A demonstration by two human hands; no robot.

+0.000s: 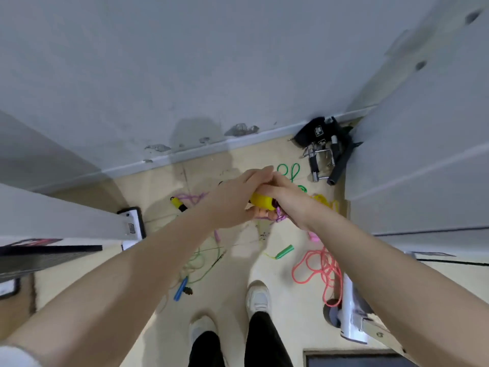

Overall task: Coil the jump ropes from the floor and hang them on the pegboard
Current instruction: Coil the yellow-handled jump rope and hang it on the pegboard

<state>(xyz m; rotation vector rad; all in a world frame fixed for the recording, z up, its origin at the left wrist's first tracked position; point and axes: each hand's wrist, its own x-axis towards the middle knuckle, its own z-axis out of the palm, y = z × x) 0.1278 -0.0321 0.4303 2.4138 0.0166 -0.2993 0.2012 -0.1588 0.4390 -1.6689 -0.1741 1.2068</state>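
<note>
Beige floor (pixel 238 263) w/ scuffs is meeting a grey wall (pixel 185 75) at a pale skirting strip; paint is flaking low on the wall. Both hands are meeting above the floor, mid-frame: the left hand (pixel 232 200) is curling round a yellow handle (pixel 262 202) from the left, the right hand (pixel 288 201) is gripping it from the right, and purple cord (pixel 279 217) is bunching under the fingers. The matching yellow handle (pixel 177 203) is lying on the floor to the left, w/ purple rope (pixel 193 198) trailing beside it. Other ropes are sprawling round the feet: a green rope (pixel 291 172) near the wall, a yellow rope (pixel 325 202) just beyond the right wrist, a pink rope (pixel 321 268) on the right, a pale green one (pixel 203 258) w/ a blue handle (pixel 181 288) on the left, plus a green handle (pixel 284 251). White shoes (pixel 258 298) and black trouser legs are showing below. Black straps and metal clips (pixel 324 149) are piling in the corner by a grey panel (pixel 423 141).
</note>
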